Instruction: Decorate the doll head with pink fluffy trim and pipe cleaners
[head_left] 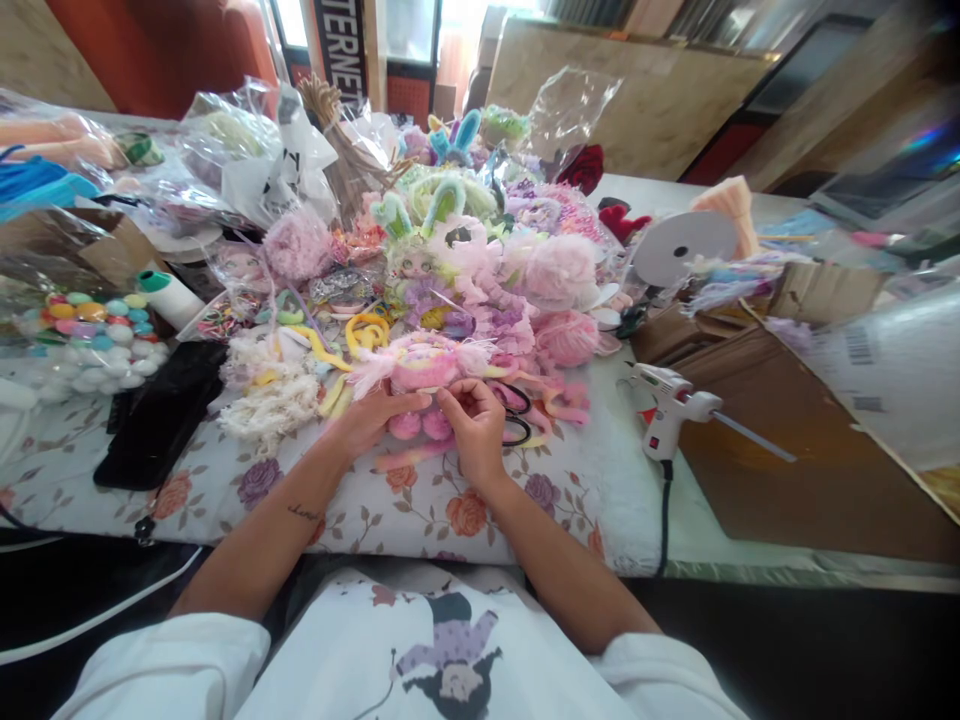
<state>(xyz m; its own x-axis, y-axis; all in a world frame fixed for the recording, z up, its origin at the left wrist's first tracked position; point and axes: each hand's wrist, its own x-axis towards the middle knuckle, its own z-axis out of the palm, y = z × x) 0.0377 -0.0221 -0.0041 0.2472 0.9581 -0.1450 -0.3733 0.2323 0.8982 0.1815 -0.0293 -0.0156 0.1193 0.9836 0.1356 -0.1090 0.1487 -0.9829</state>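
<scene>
A pink fluffy doll [424, 368] with pale fringe at both sides lies on the flowered cloth in front of me, two round pink feet below it. My left hand [375, 418] grips the doll's left side, thumb pointing inward. My right hand [474, 415] is closed, with thumb and fingertips pinched together at the doll's lower edge. Whatever small thing may be between those fingertips is too small to make out. Black-handled scissors [517, 430] lie just right of my right hand, partly covered by pink and yellow fuzzy strips [566, 400].
A white glue gun [667, 405] stands at the right by brown cardboard [810, 470]. A black phone [161, 420] lies on the left near cream yarn [270, 395]. Behind are a green-eared doll [420, 260], pink yarn balls [559, 270] and a white spool [686, 248].
</scene>
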